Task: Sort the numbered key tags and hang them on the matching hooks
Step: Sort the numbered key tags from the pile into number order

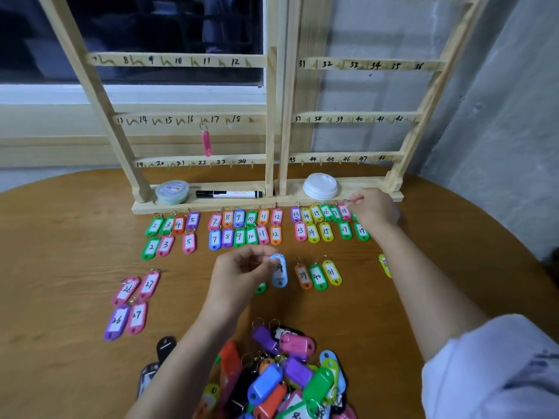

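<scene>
A loose pile of unsorted key tags is located at the near edge of the counter. Just beyond it, a light-blue tag is pinched at its ring end between the thumb and fingers of the left hand. Paired tags 26 and 27 are laid out to the left, and tags 39, 40 and 41 to the right. Farther back, sorted tags 2 to 19 are arranged in two rows in front of the wooden rack. At the right end of the back row, the ring of the pink tag marked 18 is pinched by the curled fingertips of the right hand. A black marker, a round tub and white lids are stored on the rack base. One hanging pink tag is suspended from a hook between the numbers 16 and 17.
</scene>
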### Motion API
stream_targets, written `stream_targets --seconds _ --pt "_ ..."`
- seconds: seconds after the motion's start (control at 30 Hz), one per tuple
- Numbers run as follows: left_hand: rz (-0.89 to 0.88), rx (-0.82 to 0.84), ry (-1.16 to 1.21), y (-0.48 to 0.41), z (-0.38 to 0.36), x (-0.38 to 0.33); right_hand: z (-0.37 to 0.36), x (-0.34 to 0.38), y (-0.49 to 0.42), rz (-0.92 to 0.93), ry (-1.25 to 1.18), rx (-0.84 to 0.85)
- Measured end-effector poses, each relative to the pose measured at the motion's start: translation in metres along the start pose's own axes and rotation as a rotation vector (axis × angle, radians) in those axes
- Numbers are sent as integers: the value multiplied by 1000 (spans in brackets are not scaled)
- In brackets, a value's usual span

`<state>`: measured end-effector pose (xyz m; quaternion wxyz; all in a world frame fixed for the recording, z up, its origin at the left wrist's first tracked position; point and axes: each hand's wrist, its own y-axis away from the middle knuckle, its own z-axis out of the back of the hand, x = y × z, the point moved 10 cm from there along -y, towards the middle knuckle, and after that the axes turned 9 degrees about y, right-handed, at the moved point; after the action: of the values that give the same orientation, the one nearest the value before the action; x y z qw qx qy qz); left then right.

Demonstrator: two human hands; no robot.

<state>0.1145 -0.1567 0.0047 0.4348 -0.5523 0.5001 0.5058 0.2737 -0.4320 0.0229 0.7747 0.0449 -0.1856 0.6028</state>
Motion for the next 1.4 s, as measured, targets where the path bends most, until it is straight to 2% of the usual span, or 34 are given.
stream_targets --seconds 0.1,0.2,0.27,0.33,0.43,0.5,0.63,0.8,0.9,0.97,1.13,1.4 --pt "-8 12 18 4 -1 -5 22 19 37 101 -230 8" --pt "-26 22 21 9 -3 -11 29 49 104 233 -493 194" --pt "-46 23 19 14 -4 -15 23 60 151 282 -562 329" --pt "-60 21 21 19 -4 -18 18 64 185 280 -657 390" --pt "-62 65 23 28 -9 -19 15 68 213 284 -740 401" --pt "-59 116 19 33 -13 -17 18 66 222 276 -772 352" --pt "-142 138 -189 39 -8 -15 23 31 226 66 -933 211" --pt "-267 384 -612 53 -34 0 15 8 232 -16 -924 227" --pt "-370 554 -797 63 -56 7 16 3 234 -28 -921 221" --pt "-406 610 -887 66 -64 11 17 1 236 -32 -920 218" --pt "-379 607 -961 59 -66 19 18 -7 237 -49 -932 205" --pt "-311 556 -851 49 -56 18 16 -16 234 -71 -933 200"
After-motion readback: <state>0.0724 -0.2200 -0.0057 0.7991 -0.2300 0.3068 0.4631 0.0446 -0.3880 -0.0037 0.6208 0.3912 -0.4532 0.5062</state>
